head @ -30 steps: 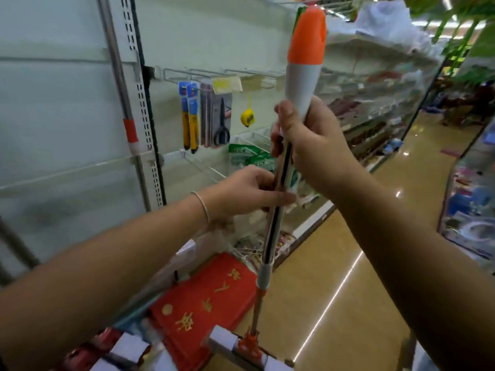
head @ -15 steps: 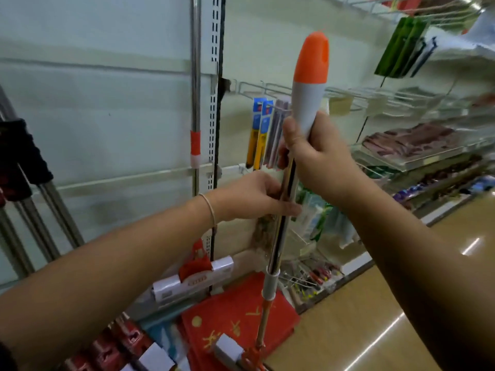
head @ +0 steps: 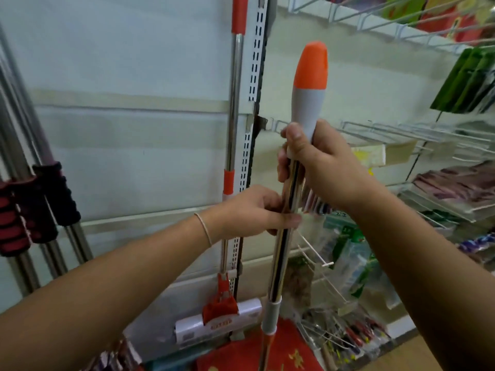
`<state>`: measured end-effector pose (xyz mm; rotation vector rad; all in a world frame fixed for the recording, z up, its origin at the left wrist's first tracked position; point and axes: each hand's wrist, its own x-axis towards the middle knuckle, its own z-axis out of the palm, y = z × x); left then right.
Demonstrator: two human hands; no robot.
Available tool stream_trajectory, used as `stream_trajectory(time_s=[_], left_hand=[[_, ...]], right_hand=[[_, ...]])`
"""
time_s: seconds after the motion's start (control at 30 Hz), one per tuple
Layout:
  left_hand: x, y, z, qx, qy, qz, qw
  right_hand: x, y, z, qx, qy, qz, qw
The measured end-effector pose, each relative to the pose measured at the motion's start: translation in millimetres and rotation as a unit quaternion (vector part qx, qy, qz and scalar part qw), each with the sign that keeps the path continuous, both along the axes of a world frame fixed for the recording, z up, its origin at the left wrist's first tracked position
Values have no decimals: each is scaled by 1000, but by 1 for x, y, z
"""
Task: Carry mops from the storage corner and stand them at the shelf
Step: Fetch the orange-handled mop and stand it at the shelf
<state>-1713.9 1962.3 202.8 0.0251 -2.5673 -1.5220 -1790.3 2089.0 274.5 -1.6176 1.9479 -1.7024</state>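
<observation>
Mop point(head: 281, 250) gripped by left hand point(head: 249, 212) and right hand point(head: 318, 167); head cut off.

Both hands grip the upright mop point(head: 281, 253): right hand point(head: 318, 167) above; left hand point(head: 251, 212) below.

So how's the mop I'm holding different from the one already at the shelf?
The held mop is gripped by the left hand and right hand; the standing mop leans untouched against the shelf upright. The held mop's top is a fat orange-and-grey grip; the standing mop has slim orange sleeves. The standing mop's head shows; the held mop's is out of view. Both have shiny metal poles.
</observation>
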Motion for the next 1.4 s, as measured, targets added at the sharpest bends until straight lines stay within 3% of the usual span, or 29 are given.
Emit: stream_trajectory(time_s=[0.4, 0.6, 0.8, 1.07, 1.2, 1.4], left_hand=[[-33, -3, 56, -39, 24, 187, 981], [-41, 1, 77, -42, 60, 240, 968], [-47, 5, 121, -30, 134, 301, 944], [-35, 1, 159, -28, 169, 312, 934], [-27, 5, 183, -55, 161, 295, 940], [-17, 18, 202, -79, 166, 253, 950]], right_hand=[[-50, -31, 52, 1, 1, 67, 998], [-57, -45, 81, -47, -64, 71, 994], [-62, -47, 118, -27, -21, 62, 997], [-61, -50, 139, -23, 60, 49, 997], [-59, -48, 146, -100, 111, 8, 989], [-56, -36, 152, -213, 112, 3, 971]])
